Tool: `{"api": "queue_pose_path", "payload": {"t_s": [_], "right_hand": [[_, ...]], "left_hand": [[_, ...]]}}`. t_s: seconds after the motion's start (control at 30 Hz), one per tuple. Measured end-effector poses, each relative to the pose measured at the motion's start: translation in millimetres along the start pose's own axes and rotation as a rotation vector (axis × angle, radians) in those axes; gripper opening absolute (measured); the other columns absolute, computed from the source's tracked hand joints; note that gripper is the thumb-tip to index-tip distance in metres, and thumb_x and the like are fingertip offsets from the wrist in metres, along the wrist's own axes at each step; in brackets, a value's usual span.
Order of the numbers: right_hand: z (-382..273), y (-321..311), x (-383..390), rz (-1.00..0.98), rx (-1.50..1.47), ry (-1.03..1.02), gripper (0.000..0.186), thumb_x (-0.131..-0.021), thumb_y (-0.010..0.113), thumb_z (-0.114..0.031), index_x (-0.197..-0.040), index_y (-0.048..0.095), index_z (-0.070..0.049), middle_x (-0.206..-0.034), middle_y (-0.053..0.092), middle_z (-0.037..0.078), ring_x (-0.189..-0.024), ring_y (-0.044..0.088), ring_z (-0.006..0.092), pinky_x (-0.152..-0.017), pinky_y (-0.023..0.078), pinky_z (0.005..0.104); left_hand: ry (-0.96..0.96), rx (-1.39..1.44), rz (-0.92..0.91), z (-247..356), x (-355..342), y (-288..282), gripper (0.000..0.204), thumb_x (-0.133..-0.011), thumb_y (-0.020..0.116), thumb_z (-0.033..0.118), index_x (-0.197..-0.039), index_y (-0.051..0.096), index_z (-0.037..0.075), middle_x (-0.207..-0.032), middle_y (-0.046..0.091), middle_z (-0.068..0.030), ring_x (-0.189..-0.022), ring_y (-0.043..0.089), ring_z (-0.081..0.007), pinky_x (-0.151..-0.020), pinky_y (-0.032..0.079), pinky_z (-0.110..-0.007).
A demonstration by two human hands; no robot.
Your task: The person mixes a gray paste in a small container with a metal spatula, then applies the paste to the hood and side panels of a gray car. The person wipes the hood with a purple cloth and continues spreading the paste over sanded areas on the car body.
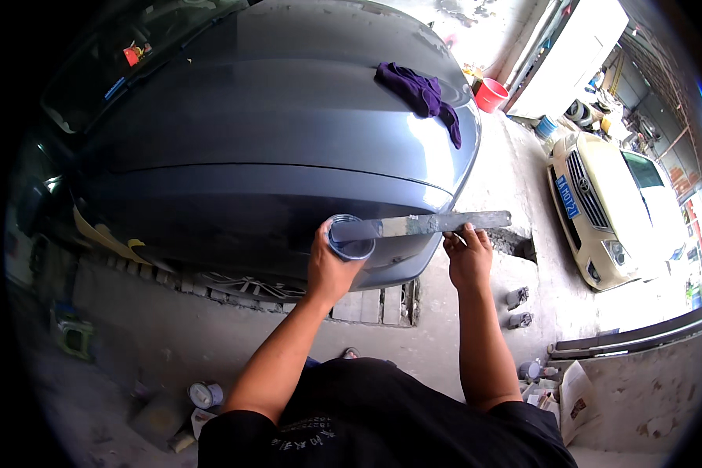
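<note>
My left hand (333, 269) is wrapped round a small clear cup (354, 249) with blue-grey paint in it. In my right hand (469, 251), the fingers pinch a long flat mixing stick (444, 223) near its right end. The stick lies almost level, and its paint-coated left end is over the cup's mouth. Whether that end touches the paint is hard to tell. Both hands are in front of the side of a dark grey car (288, 132), near its front corner. A crumpled purple cloth (415, 91) lies on the hood.
A cream car (612, 207) stands to the right, with a red bucket (491, 94) at the back. Two dark cup-like objects (517, 297) sit on the floor right of my arm. A paint can (204, 395) is at lower left. Tan masking paper (101, 234) hangs on the grey car's side.
</note>
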State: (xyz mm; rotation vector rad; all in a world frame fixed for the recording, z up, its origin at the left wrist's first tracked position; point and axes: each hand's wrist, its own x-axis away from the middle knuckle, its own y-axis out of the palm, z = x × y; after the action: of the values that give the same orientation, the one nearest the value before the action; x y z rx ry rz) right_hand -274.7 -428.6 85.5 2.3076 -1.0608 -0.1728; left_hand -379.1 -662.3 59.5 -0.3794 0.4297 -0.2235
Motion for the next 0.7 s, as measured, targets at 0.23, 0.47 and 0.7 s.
{"api": "queue_pose_path", "payload": {"t_s": [0.23,0.47,0.7], "right_hand": [[8.7,-9.6,-17.7,0.054,-0.033,0.083,0.010,-0.100,0.052,-0.014,-0.100,0.051,-0.004,-0.090,0.062,0.011,-0.077,0.064,0.0215,-0.066,0.055,0.0313],[7.8,-9.1,-22.8,0.066,-0.035,0.070,0.011,-0.100,0.052,-0.014,-0.099,0.050,-0.003,-0.090,0.062,0.012,-0.077,0.065,0.0223,-0.065,0.055,0.0313],[3.1,-4.0,-20.2,0.048,-0.032,0.040,0.010,-0.099,0.054,-0.013,-0.094,0.054,-0.004,-0.088,0.064,0.010,-0.079,0.064,0.0221,-0.068,0.053,0.0317]], "left_hand": [[-0.018,-0.029,0.015,1.9,-5.8,7.5,0.079,-0.067,0.088,0.019,-0.130,0.043,0.003,-0.122,0.059,-0.0169,-0.113,0.059,-0.0310,-0.094,0.049,-0.038],[-0.018,-0.062,0.018,5.3,-8.4,9.5,0.079,-0.067,0.088,0.020,-0.130,0.043,0.002,-0.121,0.060,-0.0174,-0.111,0.061,-0.0315,-0.093,0.049,-0.038],[0.014,-0.046,0.014,0.1,-9.0,8.4,0.079,-0.067,0.088,0.019,-0.130,0.042,0.002,-0.121,0.060,-0.0180,-0.111,0.060,-0.0320,-0.093,0.049,-0.039]]}}
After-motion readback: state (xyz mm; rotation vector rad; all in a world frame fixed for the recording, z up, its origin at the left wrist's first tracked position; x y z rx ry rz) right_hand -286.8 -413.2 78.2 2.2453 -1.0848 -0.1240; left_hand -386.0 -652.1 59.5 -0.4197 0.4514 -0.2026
